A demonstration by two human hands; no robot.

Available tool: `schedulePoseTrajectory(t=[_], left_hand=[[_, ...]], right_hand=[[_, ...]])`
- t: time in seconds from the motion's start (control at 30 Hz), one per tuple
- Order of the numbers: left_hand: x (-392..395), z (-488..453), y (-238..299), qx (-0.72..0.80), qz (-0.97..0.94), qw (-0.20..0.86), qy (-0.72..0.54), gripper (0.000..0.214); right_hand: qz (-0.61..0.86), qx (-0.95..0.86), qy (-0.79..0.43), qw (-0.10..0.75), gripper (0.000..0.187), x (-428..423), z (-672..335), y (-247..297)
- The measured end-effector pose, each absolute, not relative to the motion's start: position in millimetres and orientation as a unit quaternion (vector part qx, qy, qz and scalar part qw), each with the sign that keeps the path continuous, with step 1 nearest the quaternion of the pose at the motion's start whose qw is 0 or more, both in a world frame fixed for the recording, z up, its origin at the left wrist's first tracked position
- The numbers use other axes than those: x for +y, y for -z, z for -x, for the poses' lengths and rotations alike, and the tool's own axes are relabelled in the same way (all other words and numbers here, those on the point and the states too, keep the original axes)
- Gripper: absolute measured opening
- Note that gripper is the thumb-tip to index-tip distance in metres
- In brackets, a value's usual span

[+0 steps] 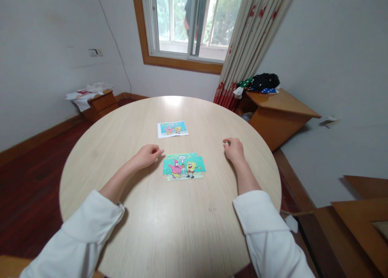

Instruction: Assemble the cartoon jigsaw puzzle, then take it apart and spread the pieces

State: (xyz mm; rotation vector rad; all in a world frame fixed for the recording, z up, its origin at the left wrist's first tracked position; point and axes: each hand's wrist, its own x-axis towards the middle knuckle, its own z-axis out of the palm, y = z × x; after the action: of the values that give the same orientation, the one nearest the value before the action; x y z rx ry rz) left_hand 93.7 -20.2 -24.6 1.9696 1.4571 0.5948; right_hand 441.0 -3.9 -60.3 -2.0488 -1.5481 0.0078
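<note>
On the table lies a partly assembled jigsaw puzzle [184,166] with cartoon figures on a turquoise ground; its outline is uneven at the corners. My left hand [148,154] is at its upper left corner, fingers curled and thumb and forefinger pinched together; whatever is between them is too small to tell. To the right of the puzzle, my right hand [234,148] rests at the table with fingers closed around a small greenish puzzle piece [226,143], mostly covered by the fingers. Beyond the puzzle sits a printed picture [172,129] of the same scene on white paper.
The round wooden table [169,221] carries all of this. A wooden cabinet [281,108] with dark cloths [263,81] stands at the back right beside a curtain [254,31]. A small drawer unit [104,103] with papers is at the back left.
</note>
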Motion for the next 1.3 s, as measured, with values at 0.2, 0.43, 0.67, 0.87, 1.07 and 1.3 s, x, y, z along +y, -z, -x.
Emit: schedulePoseTrajectory(t=[0.2, 0.43, 0.67, 0.87, 1.07, 1.3], left_hand=[[-20.5, -95.2, 22.7, 0.552, -0.734, 0.309, -0.246, 0.033], [-17.7, -102.4, 29.6, 0.518, -0.613, 0.455, -0.386, 0.031], [-34.0, -117.7, 17.5, 0.383, -0.359, 0.768, -0.367, 0.026], [-43.6, -131.9, 25.6, 0.282, -0.294, 0.872, -0.272, 0.037], [-45.6, -138.8, 28.0, 0.303, -0.3, 0.863, -0.271, 0.021], [-46.2, -137.8, 26.8, 0.325, -0.302, 0.849, -0.287, 0.016]], right_hand=[[0.722, -0.603, -0.039, 0.337, 0.029, -1.6, -435.8, 58.1], [0.661, -0.608, -0.129, 0.422, 0.02, -8.9, -410.2, 44.5], [0.497, -0.541, -0.428, 0.526, 0.034, -34.9, -334.5, 22.2], [0.431, -0.589, -0.464, 0.502, 0.029, -56.4, -297.9, 18.9], [0.432, -0.566, -0.492, 0.501, 0.029, -57.5, -294.1, 24.5], [0.428, -0.569, -0.484, 0.509, 0.02, -55.6, -294.8, 23.7]])
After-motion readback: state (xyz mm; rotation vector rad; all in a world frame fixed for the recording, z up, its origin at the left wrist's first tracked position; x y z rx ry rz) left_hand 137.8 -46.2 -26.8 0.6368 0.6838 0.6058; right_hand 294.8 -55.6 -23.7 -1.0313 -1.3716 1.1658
